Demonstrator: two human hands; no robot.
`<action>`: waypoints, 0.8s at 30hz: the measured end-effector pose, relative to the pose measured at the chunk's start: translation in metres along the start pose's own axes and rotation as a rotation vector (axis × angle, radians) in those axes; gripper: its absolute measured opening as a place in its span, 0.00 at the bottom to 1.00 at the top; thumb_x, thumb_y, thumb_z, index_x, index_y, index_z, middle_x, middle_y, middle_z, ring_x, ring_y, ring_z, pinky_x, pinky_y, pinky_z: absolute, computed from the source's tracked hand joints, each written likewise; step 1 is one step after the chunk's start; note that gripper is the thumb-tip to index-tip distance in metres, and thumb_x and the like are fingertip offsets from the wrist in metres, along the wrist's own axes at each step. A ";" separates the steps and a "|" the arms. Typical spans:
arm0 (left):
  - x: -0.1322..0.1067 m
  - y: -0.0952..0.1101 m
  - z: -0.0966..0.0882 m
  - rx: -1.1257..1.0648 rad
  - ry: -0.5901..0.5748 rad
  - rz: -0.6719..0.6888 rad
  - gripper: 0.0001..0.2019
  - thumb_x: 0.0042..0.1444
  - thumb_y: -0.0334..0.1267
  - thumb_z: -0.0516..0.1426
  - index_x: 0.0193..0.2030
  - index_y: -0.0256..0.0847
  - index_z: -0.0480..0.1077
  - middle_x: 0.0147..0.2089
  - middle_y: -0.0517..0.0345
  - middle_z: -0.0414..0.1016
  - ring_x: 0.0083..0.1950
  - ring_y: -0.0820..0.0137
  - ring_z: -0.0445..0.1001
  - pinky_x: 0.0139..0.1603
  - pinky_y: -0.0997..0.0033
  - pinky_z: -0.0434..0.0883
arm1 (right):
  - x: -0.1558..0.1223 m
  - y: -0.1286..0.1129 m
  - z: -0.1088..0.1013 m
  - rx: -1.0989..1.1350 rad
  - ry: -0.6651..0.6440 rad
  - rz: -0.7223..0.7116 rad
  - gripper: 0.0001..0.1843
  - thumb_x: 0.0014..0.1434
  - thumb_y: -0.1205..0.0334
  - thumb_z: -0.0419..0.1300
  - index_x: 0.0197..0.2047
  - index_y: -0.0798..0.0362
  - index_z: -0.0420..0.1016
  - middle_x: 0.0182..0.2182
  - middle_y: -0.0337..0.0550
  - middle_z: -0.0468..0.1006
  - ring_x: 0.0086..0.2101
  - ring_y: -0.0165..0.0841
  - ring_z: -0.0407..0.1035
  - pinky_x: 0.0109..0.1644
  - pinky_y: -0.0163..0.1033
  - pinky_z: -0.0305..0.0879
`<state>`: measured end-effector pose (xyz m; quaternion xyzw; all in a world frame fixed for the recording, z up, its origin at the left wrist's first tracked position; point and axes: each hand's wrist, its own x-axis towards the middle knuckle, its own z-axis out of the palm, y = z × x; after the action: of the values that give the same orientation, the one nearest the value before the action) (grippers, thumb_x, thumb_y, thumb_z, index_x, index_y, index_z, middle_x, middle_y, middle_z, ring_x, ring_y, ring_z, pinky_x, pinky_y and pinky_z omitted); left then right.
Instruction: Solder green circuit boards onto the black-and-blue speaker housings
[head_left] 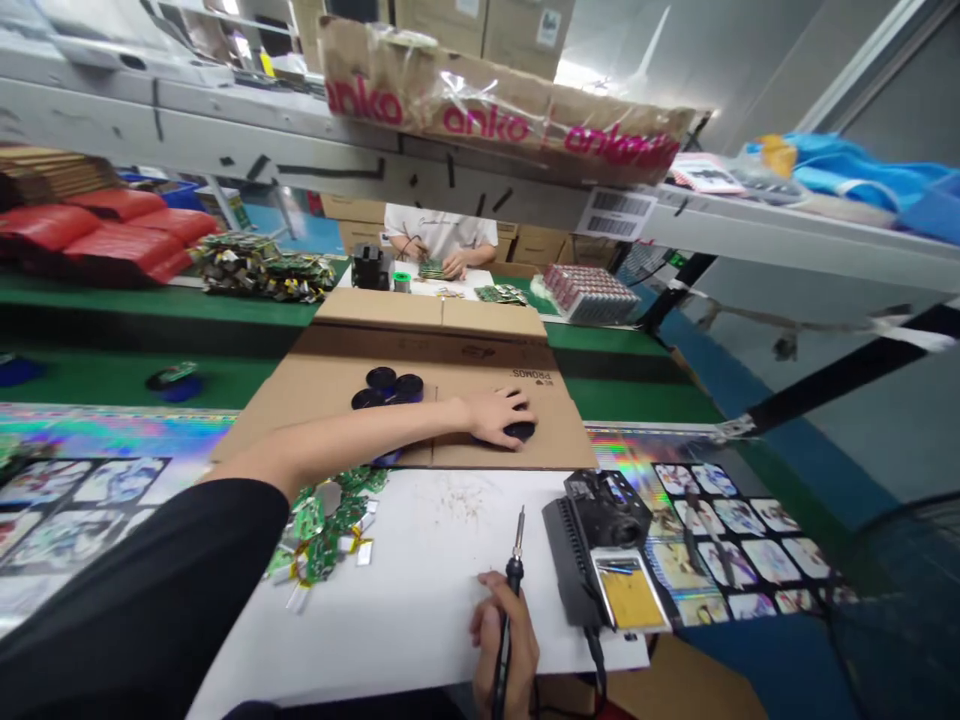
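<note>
Leftmost in my view, a black sleeve (165, 580) leads my left arm out over the bench. Below the forearm, a heap of green circuit boards (326, 525) lies on the white work surface (420, 620); I judge them stiff but fragile, with loose silvery tabs, so I would lift one only by its edges. Just beyond the arm, a cluster of dark round parts (386, 385) sits on the flattened cardboard (495, 355), standing close together.

Further right, my left hand (501, 416) reaches down over a single black round part (520, 430) on the same cardboard, near its front edge. The fingers are spread and bent across its top; from here I cannot tell whether they truly grip it. It looks light, rigid and rather smooth, so it may slide on the card, and I would pinch it by opposite sides of the rim.

Nearer to me, my right hand (506, 640) holds a soldering iron (514, 570) in a pen-like grip, the fingers closed round the dark handle, the bare tip pointing away. I expect it to be light, with some drag from a cord; the handle is the only safe hold. Just right of it stands the black soldering station (566, 560), beside a yellow sponge (634, 598)
</note>
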<state>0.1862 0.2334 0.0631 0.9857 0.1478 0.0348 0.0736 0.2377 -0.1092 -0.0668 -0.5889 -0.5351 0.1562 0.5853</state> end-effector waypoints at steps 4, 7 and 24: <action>-0.073 -0.011 -0.010 0.020 0.003 -0.077 0.30 0.66 0.58 0.61 0.68 0.43 0.73 0.65 0.37 0.72 0.69 0.40 0.66 0.67 0.45 0.68 | 0.003 -0.001 -0.003 -0.039 -0.037 -0.071 0.16 0.73 0.63 0.57 0.60 0.47 0.80 0.36 0.44 0.84 0.25 0.33 0.77 0.30 0.40 0.79; -0.104 -0.014 -0.016 0.025 -0.001 -0.138 0.30 0.65 0.58 0.64 0.66 0.41 0.74 0.63 0.36 0.74 0.67 0.39 0.68 0.70 0.41 0.64 | 0.005 -0.003 -0.005 -0.084 -0.058 -0.127 0.15 0.72 0.62 0.60 0.59 0.46 0.81 0.41 0.48 0.87 0.28 0.37 0.80 0.33 0.43 0.82; -0.306 0.108 0.014 -0.081 0.195 -0.393 0.11 0.70 0.43 0.60 0.54 0.45 0.80 0.45 0.48 0.79 0.47 0.56 0.78 0.47 0.55 0.78 | 0.153 -0.025 0.069 -0.214 -0.169 -0.262 0.12 0.69 0.62 0.62 0.55 0.51 0.73 0.64 0.62 0.78 0.66 0.49 0.73 0.70 0.60 0.71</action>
<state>-0.0736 0.0385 0.0516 0.9262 0.3419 0.1207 0.1038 0.2281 0.0446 0.0034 -0.5576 -0.6681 0.0699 0.4877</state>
